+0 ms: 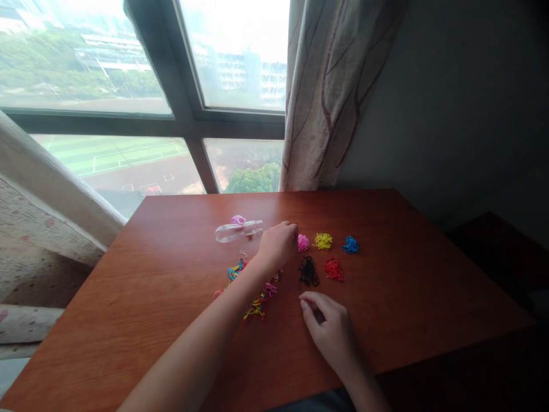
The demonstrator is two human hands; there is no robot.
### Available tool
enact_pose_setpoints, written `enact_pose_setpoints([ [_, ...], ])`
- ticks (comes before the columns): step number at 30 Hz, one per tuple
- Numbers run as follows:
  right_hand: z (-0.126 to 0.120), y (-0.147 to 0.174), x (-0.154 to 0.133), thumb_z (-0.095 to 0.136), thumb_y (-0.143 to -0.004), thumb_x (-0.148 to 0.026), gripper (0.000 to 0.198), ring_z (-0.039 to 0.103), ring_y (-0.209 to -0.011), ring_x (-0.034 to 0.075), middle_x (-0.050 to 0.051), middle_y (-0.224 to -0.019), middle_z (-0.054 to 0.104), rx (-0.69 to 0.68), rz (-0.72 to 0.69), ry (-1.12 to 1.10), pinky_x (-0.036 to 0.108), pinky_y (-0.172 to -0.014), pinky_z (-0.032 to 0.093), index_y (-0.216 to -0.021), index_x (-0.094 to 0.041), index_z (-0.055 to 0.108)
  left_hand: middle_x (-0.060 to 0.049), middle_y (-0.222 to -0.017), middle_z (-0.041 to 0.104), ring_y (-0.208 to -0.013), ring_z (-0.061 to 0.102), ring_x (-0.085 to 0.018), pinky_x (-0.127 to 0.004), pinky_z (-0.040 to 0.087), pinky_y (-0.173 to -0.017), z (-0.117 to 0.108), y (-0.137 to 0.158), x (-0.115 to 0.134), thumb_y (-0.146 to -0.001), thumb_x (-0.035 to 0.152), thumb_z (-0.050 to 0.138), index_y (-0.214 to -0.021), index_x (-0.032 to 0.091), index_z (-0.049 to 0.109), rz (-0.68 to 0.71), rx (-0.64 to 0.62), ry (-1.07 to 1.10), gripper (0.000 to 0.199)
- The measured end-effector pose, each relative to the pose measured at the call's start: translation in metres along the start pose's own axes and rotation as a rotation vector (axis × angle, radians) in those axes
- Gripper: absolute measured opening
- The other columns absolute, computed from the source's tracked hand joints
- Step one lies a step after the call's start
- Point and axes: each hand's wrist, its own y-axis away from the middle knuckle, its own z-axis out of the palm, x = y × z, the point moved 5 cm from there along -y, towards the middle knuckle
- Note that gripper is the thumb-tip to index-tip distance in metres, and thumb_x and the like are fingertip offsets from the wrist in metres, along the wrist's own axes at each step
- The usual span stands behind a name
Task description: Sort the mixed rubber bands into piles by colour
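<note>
My left hand (pixel 278 243) reaches across the table, its fingers closed at the edge of a pile of pink rubber bands (pixel 303 243). Whatever those fingers hold is hidden. Under my left forearm lies a loose heap of mixed-colour rubber bands (pixel 257 306), partly covered by the arm. My right hand (pixel 328 323) rests on the table below the black rubber bands (pixel 308 272), thumb and forefinger pressed together. Anything between them is too small to see. Sorted piles of yellow rubber bands (pixel 323 241), blue rubber bands (pixel 350 245) and red rubber bands (pixel 334 269) lie to the right.
A clear bottle (pixel 231 232) lies on its side behind my left hand, with a pink item (pixel 238 220) at it. The brown wooden table (pixel 407 286) stands against a window (pixel 240 166) with curtains (pixel 326 91). A dark wall is on the right.
</note>
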Motion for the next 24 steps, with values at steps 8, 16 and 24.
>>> enact_pose_setpoints([
  [8, 0.0, 0.0, -0.001, 0.05, -0.092, -0.021, 0.02, 0.069, -0.072, 0.018, 0.004, -0.083, 0.073, 0.0, 0.005, -0.009, 0.025, -0.066, 0.054, -0.09, -0.022, 0.069, -0.006, -0.091, 0.071, -0.079, 0.067, -0.02, -0.027, 0.046, -0.066, -0.008, 0.004, -0.005, -0.085, 0.017, 0.055, -0.09, 0.02, 0.069, 0.04, 0.057, 0.091, 0.016],
  [16, 0.001, 0.001, -0.001, 0.05, -0.093, -0.021, 0.018, 0.069, -0.075, 0.019, 0.004, -0.084, 0.073, -0.036, 0.011, -0.003, 0.025, -0.069, 0.052, -0.092, -0.022, 0.068, -0.001, -0.083, 0.069, -0.074, 0.061, -0.013, -0.022, 0.043, -0.065, -0.055, 0.07, -0.008, -0.087, 0.019, 0.055, -0.085, 0.019, 0.065, 0.125, 0.164, 0.273, 0.011],
  [24, 0.006, 0.003, 0.002, 0.05, -0.094, -0.021, 0.018, 0.069, -0.076, 0.018, 0.004, -0.085, 0.073, -0.058, 0.018, 0.01, 0.025, -0.07, 0.05, -0.092, -0.021, 0.068, 0.003, -0.064, 0.061, -0.054, 0.051, -0.01, -0.02, 0.04, -0.053, -0.024, 0.168, -0.041, -0.089, 0.026, 0.057, -0.08, 0.018, 0.064, -0.176, 0.4, 0.582, 0.014],
])
